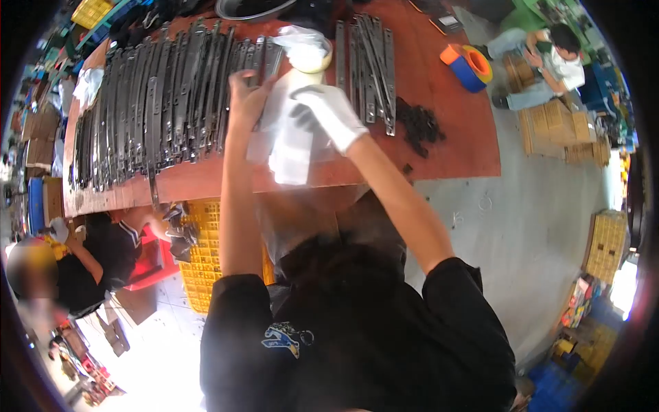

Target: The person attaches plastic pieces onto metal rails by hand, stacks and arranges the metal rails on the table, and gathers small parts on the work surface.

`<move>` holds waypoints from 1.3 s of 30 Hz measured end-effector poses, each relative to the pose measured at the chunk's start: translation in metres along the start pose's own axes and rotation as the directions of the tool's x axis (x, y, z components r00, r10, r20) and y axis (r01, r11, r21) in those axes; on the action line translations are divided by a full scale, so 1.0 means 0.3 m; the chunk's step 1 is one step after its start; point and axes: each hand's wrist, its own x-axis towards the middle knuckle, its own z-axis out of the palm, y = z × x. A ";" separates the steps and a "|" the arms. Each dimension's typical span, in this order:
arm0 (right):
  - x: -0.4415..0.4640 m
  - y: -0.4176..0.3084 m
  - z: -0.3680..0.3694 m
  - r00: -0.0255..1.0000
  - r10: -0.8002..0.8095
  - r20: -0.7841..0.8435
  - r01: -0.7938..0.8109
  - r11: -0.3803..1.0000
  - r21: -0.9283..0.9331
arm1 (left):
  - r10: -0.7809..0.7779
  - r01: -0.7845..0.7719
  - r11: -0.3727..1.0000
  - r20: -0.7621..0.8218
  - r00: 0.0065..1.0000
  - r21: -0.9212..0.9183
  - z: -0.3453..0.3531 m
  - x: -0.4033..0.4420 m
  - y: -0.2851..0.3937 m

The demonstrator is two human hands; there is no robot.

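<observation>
My left hand [248,103], bare, is at the left edge of a stack of clear plastic bags [292,154], its fingers apart near the metal strips. A white glove covers my right hand [331,113], whose fingers are curled over the bags and appear to pinch the plastic. The bags lie on the red-brown table [453,130] and reach its front edge. Just beyond my hands stands a round, yellowish-white container [314,60] with crumpled plastic [298,41] on it.
Long dark metal strips [154,103] line the table's left; more strips [367,69] lie right of the bags. Small black parts [419,127] and orange and blue tape rolls [470,69] sit farther right. A yellow crate [199,257] stands below. Co-workers sit at left and upper right.
</observation>
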 end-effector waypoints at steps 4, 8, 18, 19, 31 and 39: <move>0.057 0.094 0.122 0.960 -0.244 -0.140 0.194 0.934 -0.300 | 0.035 -0.031 0.998 0.062 0.997 -0.058 0.016 -0.056 -0.037; -0.045 -0.005 0.119 0.961 -0.262 -0.084 0.111 0.650 -0.752 | 0.002 0.080 0.956 0.278 0.961 -0.284 -0.018 -0.094 -0.020; -0.017 0.196 0.035 0.894 -0.434 0.117 0.232 0.223 -0.947 | -0.031 0.248 0.764 0.351 0.936 -0.596 -0.154 -0.202 0.050; -0.054 0.148 0.038 0.895 -0.434 0.108 0.224 0.226 -0.948 | 0.007 0.127 0.880 0.280 0.960 -0.458 -0.163 -0.235 0.058; -0.538 -0.033 -0.125 0.894 -0.057 -0.445 0.281 0.846 0.454 | 0.572 -0.507 0.820 0.412 0.710 -0.265 0.173 -0.742 0.202; -0.764 -0.038 -0.522 0.767 -0.301 -0.566 0.604 0.637 0.479 | 0.598 -0.671 0.741 0.479 0.642 -0.026 0.550 -0.597 0.193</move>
